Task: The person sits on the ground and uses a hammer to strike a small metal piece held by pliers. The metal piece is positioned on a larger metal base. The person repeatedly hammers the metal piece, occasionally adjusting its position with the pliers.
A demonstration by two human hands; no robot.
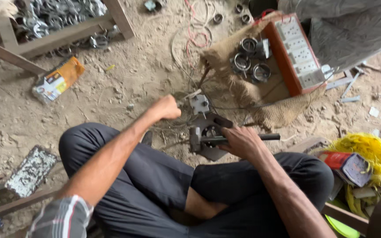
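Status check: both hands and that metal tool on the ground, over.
Left hand fisted beside small metal block. Right hand gripping black lever of metal tool. Nothing blocking.

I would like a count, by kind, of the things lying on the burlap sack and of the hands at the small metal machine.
Metal rings on the burlap sack: 3
Socket board, orange-red frame with white sockets: 1
Hands at the metal machine: 2, left hand and right hand
Total: 6

Hands (208, 125) on metal press tool (208, 139)
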